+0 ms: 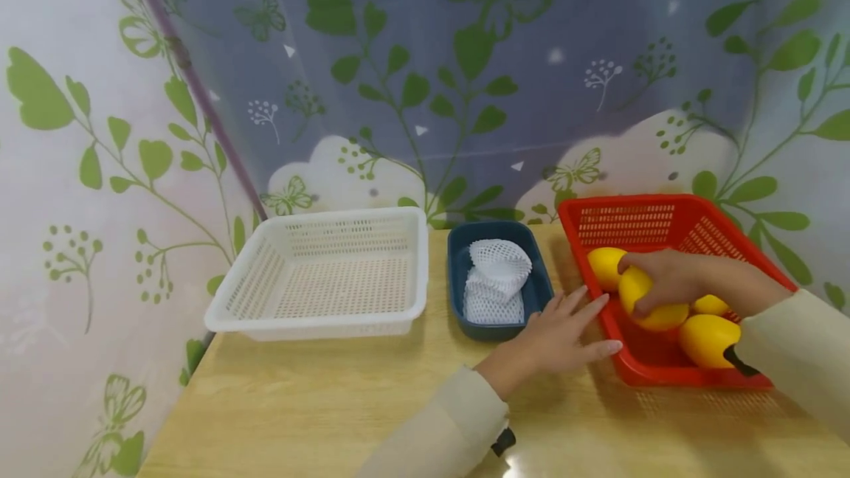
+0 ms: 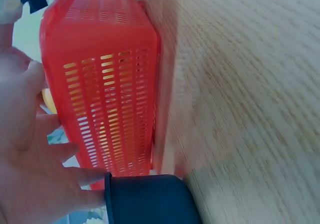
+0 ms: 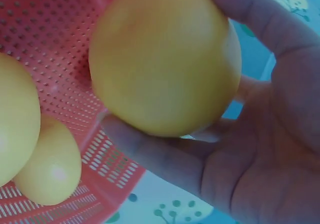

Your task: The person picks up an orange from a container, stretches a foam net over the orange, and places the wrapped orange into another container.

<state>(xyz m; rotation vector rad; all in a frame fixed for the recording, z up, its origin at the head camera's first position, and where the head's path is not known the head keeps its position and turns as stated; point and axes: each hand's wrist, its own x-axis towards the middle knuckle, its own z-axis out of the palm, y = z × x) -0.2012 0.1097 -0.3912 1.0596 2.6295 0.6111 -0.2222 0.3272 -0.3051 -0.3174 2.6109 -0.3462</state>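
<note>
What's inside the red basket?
In the red basket I see at least three yellow fruits. The right hand grips another yellow fruit. That hand and the right sleeve cover part of the basket, so anything hidden under them can't be seen.

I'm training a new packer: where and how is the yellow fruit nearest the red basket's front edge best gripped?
Come down from above onto the front yellow fruit, thumb and fingers probably best around opposite sides of its middle. It is rounded, with no handle, and the red basket walls it in but is open on top.
</note>
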